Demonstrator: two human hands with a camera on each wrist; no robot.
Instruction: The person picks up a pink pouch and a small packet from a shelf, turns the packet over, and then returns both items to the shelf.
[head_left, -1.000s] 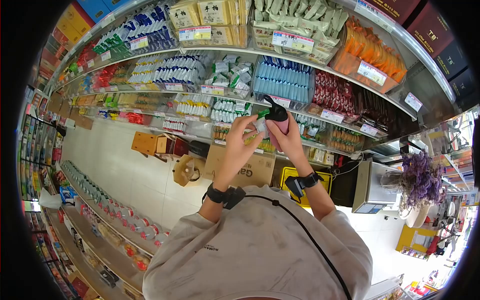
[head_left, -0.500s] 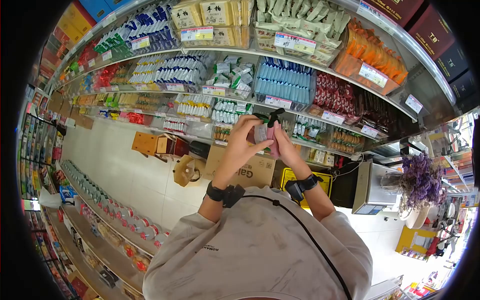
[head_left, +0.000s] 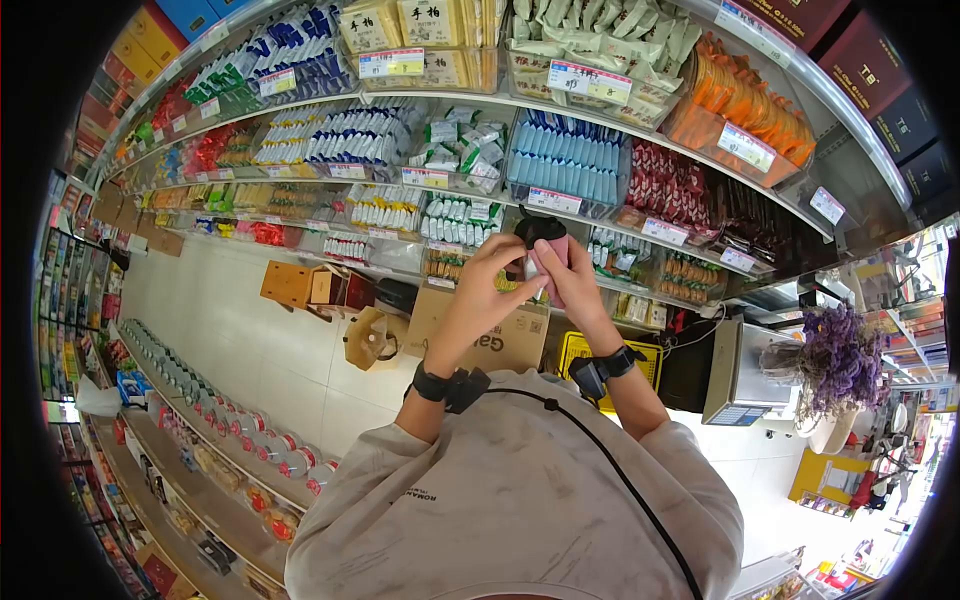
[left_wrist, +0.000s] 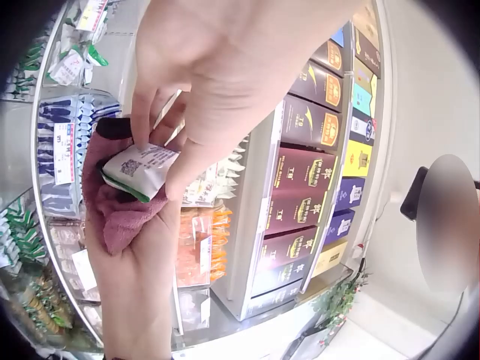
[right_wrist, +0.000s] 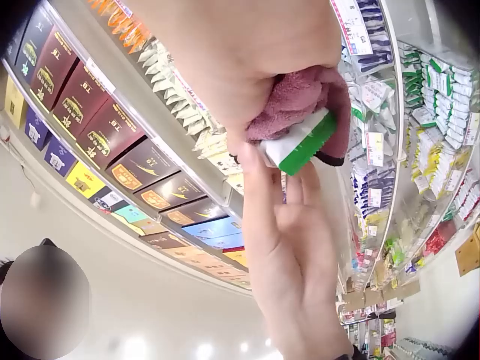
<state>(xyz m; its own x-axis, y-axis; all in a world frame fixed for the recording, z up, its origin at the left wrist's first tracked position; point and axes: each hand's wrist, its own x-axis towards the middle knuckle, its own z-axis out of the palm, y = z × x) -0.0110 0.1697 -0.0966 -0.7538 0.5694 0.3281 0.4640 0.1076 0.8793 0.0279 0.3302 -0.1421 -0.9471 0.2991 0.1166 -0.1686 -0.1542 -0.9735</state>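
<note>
My left hand (head_left: pixel 488 284) pinches a small white-and-green printed packet (left_wrist: pixel 144 168) between thumb and fingers. A dusty-pink cloth (right_wrist: pixel 296 101) with a black edge lies in my right hand (head_left: pixel 576 284), whose fingers curl round it. The packet rests against the cloth; in the right wrist view its green end points out from under the fabric. Both hands are close together, fingertips near each other, in front of the lower shelves. Part of the packet is hidden by my left fingers in the head view.
Ahead are shelves with clear bins of wrapped snacks, such as light-blue packets (head_left: pixel 568 165) and orange packets (head_left: pixel 745 105). Below stand a cardboard box (head_left: pixel 478 335), a yellow basket (head_left: pixel 650 362) and a paper bag (head_left: pixel 372 340). Dried purple flowers (head_left: pixel 845 350) stand at right.
The black end of the cloth, earlier sticking up above the hands, is now lower and bunched. My left hand has come closer to my right, and the packet is more covered in the head view.
</note>
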